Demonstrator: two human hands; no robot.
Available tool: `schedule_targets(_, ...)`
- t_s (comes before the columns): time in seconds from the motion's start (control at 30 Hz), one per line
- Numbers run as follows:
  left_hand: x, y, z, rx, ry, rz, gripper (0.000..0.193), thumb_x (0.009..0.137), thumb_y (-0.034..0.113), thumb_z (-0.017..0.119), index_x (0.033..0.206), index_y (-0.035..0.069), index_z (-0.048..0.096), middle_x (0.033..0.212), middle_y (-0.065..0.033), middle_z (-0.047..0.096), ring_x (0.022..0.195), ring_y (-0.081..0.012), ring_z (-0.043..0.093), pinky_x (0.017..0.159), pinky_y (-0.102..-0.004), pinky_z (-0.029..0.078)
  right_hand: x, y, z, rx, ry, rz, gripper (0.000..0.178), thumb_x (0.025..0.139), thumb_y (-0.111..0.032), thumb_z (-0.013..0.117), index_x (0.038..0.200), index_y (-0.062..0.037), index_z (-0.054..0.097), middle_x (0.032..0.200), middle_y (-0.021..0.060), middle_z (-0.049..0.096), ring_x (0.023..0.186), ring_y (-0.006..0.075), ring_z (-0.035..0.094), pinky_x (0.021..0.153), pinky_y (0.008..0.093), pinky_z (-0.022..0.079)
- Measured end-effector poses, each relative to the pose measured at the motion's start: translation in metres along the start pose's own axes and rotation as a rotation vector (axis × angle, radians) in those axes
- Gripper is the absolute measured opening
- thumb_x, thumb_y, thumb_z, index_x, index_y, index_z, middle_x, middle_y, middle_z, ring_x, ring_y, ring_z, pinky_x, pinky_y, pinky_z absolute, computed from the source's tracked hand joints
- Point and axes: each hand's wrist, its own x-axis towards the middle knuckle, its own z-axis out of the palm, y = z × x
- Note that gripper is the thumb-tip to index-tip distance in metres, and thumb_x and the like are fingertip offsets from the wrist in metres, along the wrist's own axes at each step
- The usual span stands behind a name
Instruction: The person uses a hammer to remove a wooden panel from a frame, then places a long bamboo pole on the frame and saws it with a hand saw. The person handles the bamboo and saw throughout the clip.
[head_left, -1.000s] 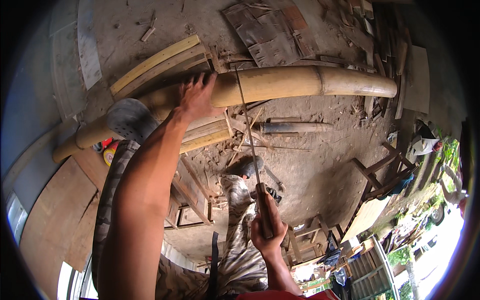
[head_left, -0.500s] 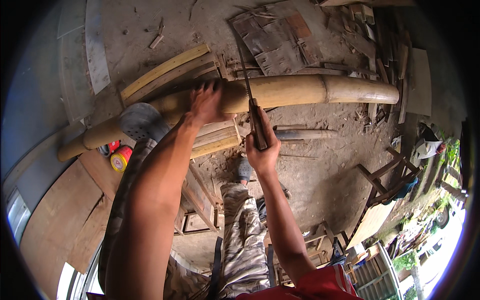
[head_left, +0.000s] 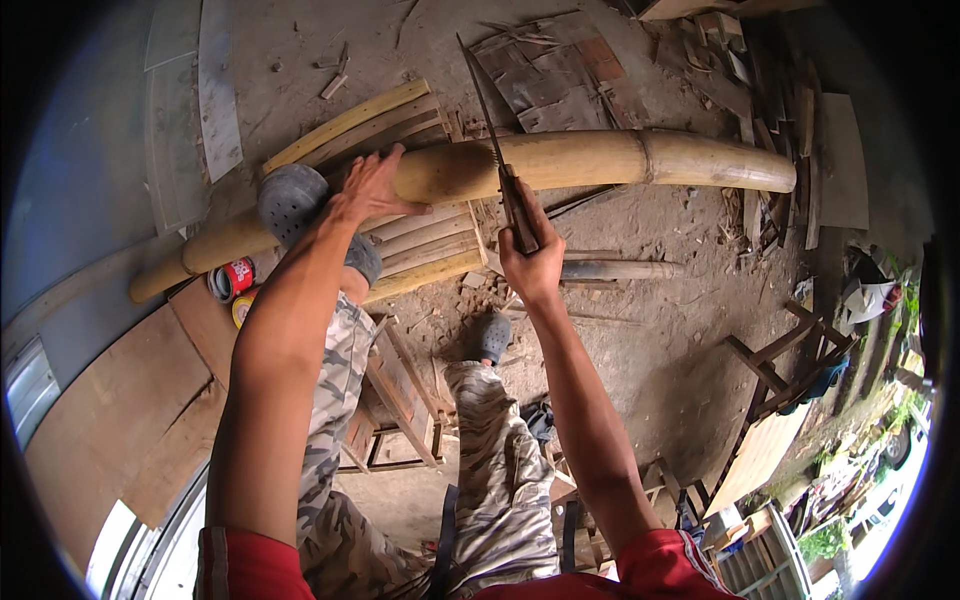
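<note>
A long, thick bamboo pole (head_left: 575,160) runs across in front of me, resting over a low slatted wooden stand (head_left: 425,245). My right hand (head_left: 533,262) is closed round the wooden handle of a handsaw (head_left: 483,105). The toothed blade crosses the pole's upper side and points away from me; whether it has bitten in cannot be seen. Left of the blade, my left hand (head_left: 372,188) spans the pole, fingers over its far side and thumb on the near side. My left foot in a grey clog (head_left: 292,203) is on the pole beside that hand.
A red can (head_left: 232,278) stands near the pole's left part. Broken boards (head_left: 555,75) lie on the dirt floor beyond. A small wooden stool (head_left: 400,400) is between my legs, and a wooden frame (head_left: 790,360) stands at the right. Scrap wood fills the far right.
My left hand has shifted left along the pole, away from the saw, and settled on it. The left clog now lies more fully across the pole. The saw stays at about the same spot.
</note>
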Motion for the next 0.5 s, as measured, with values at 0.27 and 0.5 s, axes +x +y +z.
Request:
schedule_targets(0.27,-0.015,0.02,-0.005,-0.003,-0.044,-0.104,0.132,0.05,0.074,0.081,0.151,0.006,0.03,0.136,-0.0353,0.049,0.128,-0.0514,0.045,0.111,-0.0568,0.032,0.003,0.005,-0.003,-0.026,0.002,-0.069,0.063,0.08,0.006,0.058,0.142,-0.006,0.051,0.132,0.018,0.062,0.127,0.0256,0.057,0.104,0.0336,0.046)
schedule_targets(0.5,-0.013,0.023,0.018,-0.093,0.015,-0.037,0.135,0.053,0.077,0.079,0.154,0.008,0.023,0.15,-0.0352,0.032,0.14,-0.0535,0.029,0.115,-0.062,0.023,-0.003,-0.01,0.003,-0.089,0.001,0.039,0.066,0.079,0.005,0.056,0.143,-0.0074,0.05,0.132,0.0181,0.062,0.126,0.0274,0.056,0.101,0.034,0.049)
